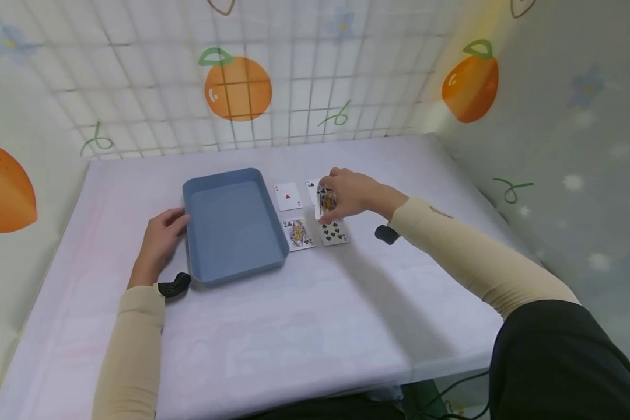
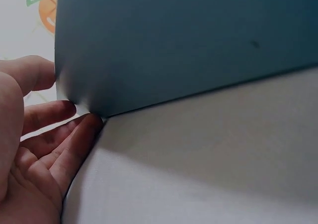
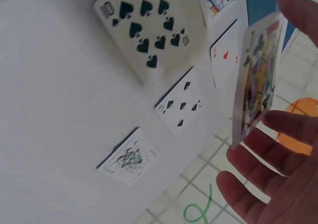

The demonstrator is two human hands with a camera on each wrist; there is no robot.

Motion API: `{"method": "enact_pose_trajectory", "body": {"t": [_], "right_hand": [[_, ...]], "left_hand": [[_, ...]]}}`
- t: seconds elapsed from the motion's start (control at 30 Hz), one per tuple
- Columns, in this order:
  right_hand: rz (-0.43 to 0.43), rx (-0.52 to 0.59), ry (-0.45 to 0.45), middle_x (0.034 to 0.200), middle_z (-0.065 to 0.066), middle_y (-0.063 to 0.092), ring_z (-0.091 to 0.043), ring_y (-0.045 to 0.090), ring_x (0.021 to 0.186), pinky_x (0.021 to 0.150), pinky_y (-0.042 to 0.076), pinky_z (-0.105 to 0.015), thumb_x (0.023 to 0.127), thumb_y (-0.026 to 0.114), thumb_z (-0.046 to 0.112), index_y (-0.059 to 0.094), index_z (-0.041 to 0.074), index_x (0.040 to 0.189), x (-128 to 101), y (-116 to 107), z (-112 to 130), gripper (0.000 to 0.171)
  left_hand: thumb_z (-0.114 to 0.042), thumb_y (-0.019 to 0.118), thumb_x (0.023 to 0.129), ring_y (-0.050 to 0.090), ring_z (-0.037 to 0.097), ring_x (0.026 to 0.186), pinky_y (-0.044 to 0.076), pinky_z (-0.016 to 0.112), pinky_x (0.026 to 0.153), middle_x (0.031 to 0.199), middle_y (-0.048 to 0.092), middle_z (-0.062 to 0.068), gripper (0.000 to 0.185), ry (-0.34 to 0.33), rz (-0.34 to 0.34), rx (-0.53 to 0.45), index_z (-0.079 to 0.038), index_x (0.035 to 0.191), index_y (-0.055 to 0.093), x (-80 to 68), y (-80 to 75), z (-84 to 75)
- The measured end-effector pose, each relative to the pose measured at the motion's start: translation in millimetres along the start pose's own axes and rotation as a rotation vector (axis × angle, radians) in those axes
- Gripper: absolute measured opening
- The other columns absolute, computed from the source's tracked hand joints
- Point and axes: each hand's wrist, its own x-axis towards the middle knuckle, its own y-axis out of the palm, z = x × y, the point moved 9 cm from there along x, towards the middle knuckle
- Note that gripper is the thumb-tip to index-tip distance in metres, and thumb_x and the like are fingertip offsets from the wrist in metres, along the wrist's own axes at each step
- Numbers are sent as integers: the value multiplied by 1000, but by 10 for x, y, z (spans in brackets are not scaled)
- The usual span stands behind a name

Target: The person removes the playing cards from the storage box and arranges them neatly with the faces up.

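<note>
My right hand pinches a face card of clubs by its edges, thumb on one side and fingers on the other, above the laid-out cards. Below it, face up, lie the ten of spades, the five of spades and a joker; the joker is hidden in the head view. Nearer the tray are the ace of hearts and the queen of clubs. At the left wall of the blue tray, fingers of my left hand touch it, loosely bent.
A white cloth covers the table. Behind it stands a wire grid under a curtain printed with oranges, and curtains hang at both sides. Cables hang below the table's front edge at the right.
</note>
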Motion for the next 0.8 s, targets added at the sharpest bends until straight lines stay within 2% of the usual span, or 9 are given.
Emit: {"method": "enact_pose_trajectory", "body": {"t": [0.27, 0.5, 0.8], "right_hand": [[12, 27, 16, 134, -15, 50, -29, 51, 111, 90, 50, -47, 73, 78, 59, 47, 7, 145, -93, 89, -198, 94], [6, 52, 44, 132, -16, 51, -28, 51, 106, 88, 51, -45, 73, 80, 55, 49, 7, 143, -191, 179, -397, 90], [46, 118, 25, 129, -17, 51, -28, 51, 106, 91, 49, -44, 73, 83, 49, 49, 5, 143, -301, 332, -582, 90]], "left_hand": [[-40, 52, 101, 43, 34, 135, 34, 49, 112, 144, 49, 20, 58, -3, -7, 24, -1, 144, 47, 0, -41, 48], [-41, 50, 102, 44, 36, 134, 35, 50, 111, 144, 49, 22, 60, 15, -9, 40, 1, 144, 46, 1, -41, -10], [-43, 49, 102, 43, 36, 134, 34, 52, 111, 145, 48, 22, 62, -4, -14, 46, 0, 146, 45, -26, -2, -9]]}}
